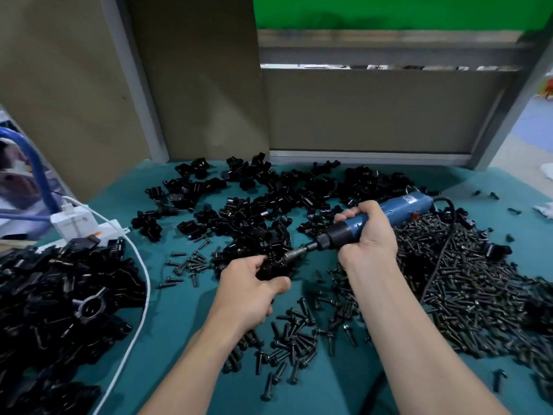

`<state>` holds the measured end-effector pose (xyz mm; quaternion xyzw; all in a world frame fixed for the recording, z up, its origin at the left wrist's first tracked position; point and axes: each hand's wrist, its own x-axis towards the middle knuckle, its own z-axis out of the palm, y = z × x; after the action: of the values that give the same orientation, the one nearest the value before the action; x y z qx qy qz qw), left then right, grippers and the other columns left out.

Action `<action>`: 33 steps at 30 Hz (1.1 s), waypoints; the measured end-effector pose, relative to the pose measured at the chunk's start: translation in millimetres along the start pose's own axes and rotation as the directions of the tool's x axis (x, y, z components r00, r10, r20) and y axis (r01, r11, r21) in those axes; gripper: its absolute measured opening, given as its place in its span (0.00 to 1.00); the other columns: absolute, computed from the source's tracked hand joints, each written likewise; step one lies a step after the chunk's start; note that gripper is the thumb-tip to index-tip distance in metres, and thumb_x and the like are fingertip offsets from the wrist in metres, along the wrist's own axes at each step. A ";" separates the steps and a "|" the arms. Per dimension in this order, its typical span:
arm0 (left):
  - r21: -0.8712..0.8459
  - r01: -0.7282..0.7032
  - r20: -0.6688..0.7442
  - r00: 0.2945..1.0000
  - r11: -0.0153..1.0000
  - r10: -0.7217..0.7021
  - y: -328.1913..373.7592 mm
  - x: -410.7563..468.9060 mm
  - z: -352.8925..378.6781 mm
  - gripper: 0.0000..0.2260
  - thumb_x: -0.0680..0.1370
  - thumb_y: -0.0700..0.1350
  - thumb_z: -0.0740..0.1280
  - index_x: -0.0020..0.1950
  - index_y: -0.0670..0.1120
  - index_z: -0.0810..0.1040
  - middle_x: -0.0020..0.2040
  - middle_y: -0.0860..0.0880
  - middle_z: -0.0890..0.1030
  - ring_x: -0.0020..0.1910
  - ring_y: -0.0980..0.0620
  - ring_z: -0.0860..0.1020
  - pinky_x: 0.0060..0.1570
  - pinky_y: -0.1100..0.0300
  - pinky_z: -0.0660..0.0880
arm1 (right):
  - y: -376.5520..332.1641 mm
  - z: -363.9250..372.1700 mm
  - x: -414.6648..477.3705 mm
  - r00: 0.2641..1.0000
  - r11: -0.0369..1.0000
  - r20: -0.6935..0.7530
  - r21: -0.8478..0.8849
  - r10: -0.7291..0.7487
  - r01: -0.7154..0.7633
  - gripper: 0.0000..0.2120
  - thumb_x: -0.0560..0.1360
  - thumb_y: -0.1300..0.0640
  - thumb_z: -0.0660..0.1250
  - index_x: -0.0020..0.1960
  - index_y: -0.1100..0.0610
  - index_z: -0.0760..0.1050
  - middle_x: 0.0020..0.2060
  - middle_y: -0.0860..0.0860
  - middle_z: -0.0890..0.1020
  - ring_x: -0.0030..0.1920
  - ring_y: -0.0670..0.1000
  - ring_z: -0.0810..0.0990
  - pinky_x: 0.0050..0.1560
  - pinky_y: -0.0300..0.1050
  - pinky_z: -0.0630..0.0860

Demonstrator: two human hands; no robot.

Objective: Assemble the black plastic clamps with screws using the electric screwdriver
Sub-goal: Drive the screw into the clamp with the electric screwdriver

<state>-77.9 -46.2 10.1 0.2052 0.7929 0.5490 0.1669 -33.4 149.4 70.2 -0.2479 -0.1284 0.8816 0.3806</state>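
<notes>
My left hand [250, 284] grips a black plastic clamp [273, 265] just above the teal table. My right hand [369, 232] is wrapped round the blue electric screwdriver [398, 206], which lies nearly level and points left. Its metal bit [294, 253] meets the clamp's right side; the screw there is hidden. Loose black clamp parts [254, 199] spread across the middle and back of the table. Black screws [466, 283] lie heaped at the right, and more screws [299, 339] are scattered between my forearms.
A big heap of black clamps [59, 304] fills the left front. A white power strip [77, 223] with a white cable [140, 295] sits at the left, beside a blue hose [36, 166]. Cardboard panels [194, 79] and a grey metal frame [374, 157] close the back.
</notes>
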 end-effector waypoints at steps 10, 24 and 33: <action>-0.061 -0.010 -0.013 1.000 0.998 0.009 -0.9 0.3 -9.6 0.04 0.76 0.42 0.76 0.49 0.48 0.84 0.23 0.50 0.75 0.20 0.52 0.71 0.22 0.62 0.67 | 1.2 11.9 -13.8 0.993 0.995 0.072 -0.025 -0.090 0.092 0.11 0.74 0.72 0.65 0.49 0.59 0.68 0.32 0.53 0.74 0.27 0.49 0.73 0.30 0.42 0.75; -0.054 -0.028 0.029 0.999 0.998 0.030 -0.4 -1.2 -11.9 0.04 0.76 0.41 0.77 0.48 0.46 0.84 0.24 0.49 0.74 0.19 0.52 0.68 0.21 0.61 0.66 | 6.6 13.2 -15.6 0.965 0.981 0.196 -0.051 -0.173 0.186 0.13 0.73 0.74 0.63 0.48 0.58 0.70 0.30 0.52 0.73 0.27 0.50 0.73 0.31 0.44 0.75; -0.043 -0.029 0.023 0.999 0.999 0.030 -1.8 -2.6 -12.2 0.05 0.76 0.40 0.77 0.47 0.44 0.82 0.24 0.47 0.71 0.20 0.51 0.66 0.21 0.61 0.64 | 11.3 11.6 -13.1 0.968 0.987 0.204 -0.044 -0.145 0.157 0.14 0.72 0.75 0.63 0.50 0.59 0.66 0.31 0.53 0.72 0.27 0.50 0.73 0.31 0.43 0.74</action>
<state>-82.0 -57.8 12.6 0.2198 0.7757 0.5659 0.1724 -38.8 131.7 79.7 -0.1589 -0.2109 0.8662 0.4242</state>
